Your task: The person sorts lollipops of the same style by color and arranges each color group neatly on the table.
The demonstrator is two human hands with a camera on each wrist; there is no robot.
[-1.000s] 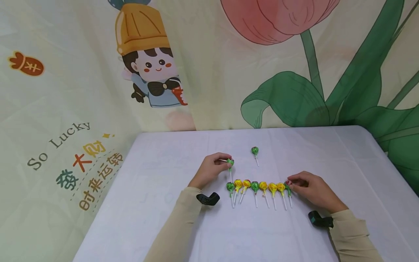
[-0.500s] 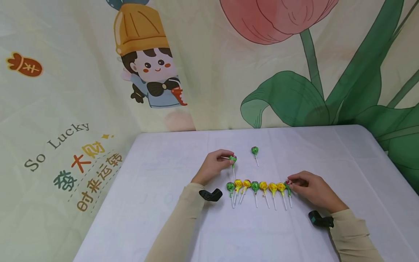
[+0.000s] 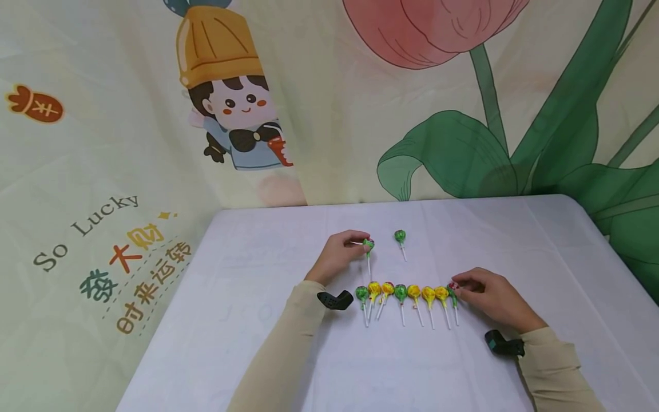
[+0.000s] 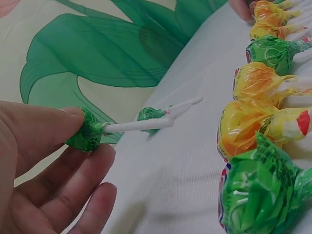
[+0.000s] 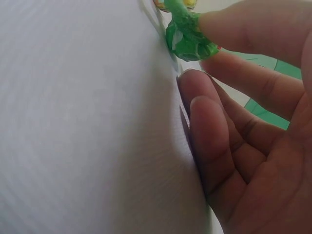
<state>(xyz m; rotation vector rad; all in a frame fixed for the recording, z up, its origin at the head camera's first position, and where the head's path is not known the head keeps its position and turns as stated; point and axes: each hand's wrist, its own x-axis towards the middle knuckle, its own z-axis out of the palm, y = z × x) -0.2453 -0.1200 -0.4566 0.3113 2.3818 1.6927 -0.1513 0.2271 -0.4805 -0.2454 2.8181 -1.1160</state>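
Observation:
My left hand (image 3: 340, 252) pinches a green-wrapped lollipop (image 4: 87, 130) by its head, between thumb and fingers, with the white stick pointing toward me. It is above the table, behind the left end of a row of lollipops. Green and yellow wrapped heads make up that row, sticks toward me, with a yellow lollipop (image 3: 428, 295) among them and a green lollipop (image 4: 261, 187) at the left end. At the right end, my right hand (image 3: 494, 294) holds the head of a green lollipop (image 5: 187, 39) between thumb and forefinger.
One more green lollipop (image 3: 400, 236) lies alone farther back on the white-covered table (image 3: 268, 252). A printed cloth with a cartoon figure (image 3: 242, 114) and large leaves (image 3: 458, 154) hangs behind the table's back edge. Black cameras are strapped at both wrists.
My left hand has moved slightly back and to the right, carrying its green lollipop. My right hand and the row have stayed in place.

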